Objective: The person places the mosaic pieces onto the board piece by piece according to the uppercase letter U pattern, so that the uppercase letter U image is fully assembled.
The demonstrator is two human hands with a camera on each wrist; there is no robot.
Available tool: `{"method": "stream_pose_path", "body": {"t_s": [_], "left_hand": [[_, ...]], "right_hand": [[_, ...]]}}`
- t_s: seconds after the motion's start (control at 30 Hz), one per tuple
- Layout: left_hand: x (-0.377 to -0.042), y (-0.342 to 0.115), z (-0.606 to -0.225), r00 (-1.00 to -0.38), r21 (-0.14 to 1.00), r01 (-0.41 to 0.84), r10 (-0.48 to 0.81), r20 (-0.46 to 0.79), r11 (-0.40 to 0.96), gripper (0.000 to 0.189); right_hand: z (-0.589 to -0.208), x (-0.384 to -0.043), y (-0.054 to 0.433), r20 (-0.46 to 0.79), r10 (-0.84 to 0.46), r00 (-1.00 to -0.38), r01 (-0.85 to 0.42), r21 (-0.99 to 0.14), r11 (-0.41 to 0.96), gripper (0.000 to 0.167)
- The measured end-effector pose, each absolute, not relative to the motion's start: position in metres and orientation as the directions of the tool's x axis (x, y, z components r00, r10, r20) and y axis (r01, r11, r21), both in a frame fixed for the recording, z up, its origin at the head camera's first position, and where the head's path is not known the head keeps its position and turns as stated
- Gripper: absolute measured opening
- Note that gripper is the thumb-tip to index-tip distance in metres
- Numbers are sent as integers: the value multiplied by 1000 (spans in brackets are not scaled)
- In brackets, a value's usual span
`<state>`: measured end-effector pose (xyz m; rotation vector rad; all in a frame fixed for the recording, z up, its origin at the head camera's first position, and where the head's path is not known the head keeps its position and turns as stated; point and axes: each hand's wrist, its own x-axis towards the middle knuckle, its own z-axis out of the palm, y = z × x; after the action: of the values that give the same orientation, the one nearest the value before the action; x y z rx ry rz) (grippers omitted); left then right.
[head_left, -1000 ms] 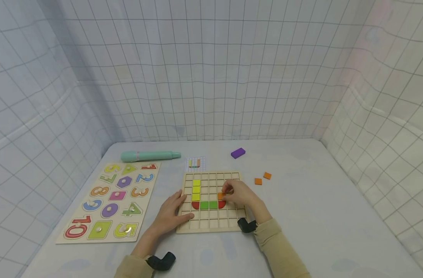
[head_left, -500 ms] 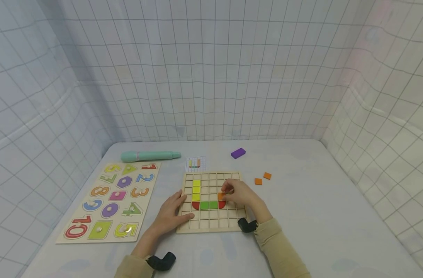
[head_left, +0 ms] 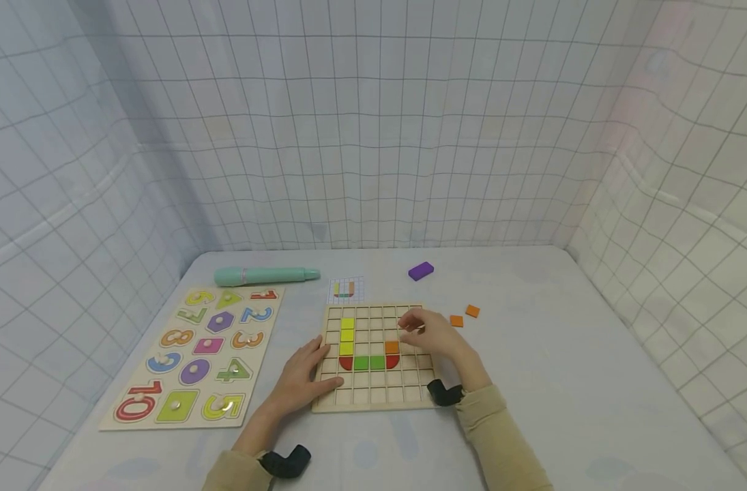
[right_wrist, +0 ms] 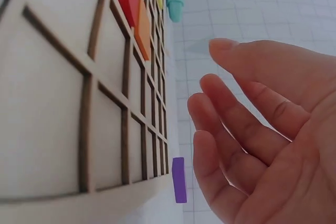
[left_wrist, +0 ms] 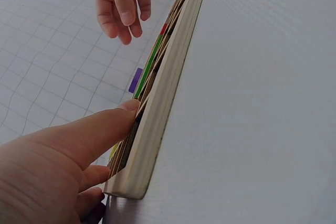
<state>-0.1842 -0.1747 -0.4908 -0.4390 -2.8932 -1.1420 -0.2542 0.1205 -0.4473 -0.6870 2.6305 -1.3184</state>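
A wooden grid board [head_left: 385,395] lies in the middle of the table. My left hand [head_left: 301,377] rests on its left side, thumb over the cells and fingers along the edge. Above the board's right part hovers my right hand [head_left: 437,334], fingers loosely bent and holding nothing, as the right wrist view shows. Just left of it an orange square tile [head_left: 392,348] sits in a cell above a red curved tile [head_left: 393,362]. Yellow tiles [head_left: 346,335] form a column at left, with green tiles [head_left: 370,363] along the bottom. Two loose orange tiles [head_left: 456,321] lie right of the board.
Behind the board are a small pattern card [head_left: 345,290] and a purple block [head_left: 421,271]. A teal pen-shaped object [head_left: 267,275] lies at the back left. A number-and-shape puzzle board [head_left: 183,332] takes up the left side. Grid-patterned cloth walls [head_left: 373,136] surround the table.
My right hand has let go of the orange tile, which stays in its cell, and has lifted up and to the right. My left hand has not moved.
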Motion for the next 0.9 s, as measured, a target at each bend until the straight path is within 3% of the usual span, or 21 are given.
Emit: {"method": "stream_pose_path", "body": {"t_s": [0.47, 0.9], "left_hand": [[-183, -174, -487, -963, 680, 247, 252, 95, 690, 79], [-183, -175, -490, -962, 680, 249, 255, 94, 690, 80]], "right_hand": [[-441, -259, 146, 204, -245, -948, -301, -824, 479, 21], [-449, -264, 163, 311, -85, -946, -312, -816, 486, 27]]}}
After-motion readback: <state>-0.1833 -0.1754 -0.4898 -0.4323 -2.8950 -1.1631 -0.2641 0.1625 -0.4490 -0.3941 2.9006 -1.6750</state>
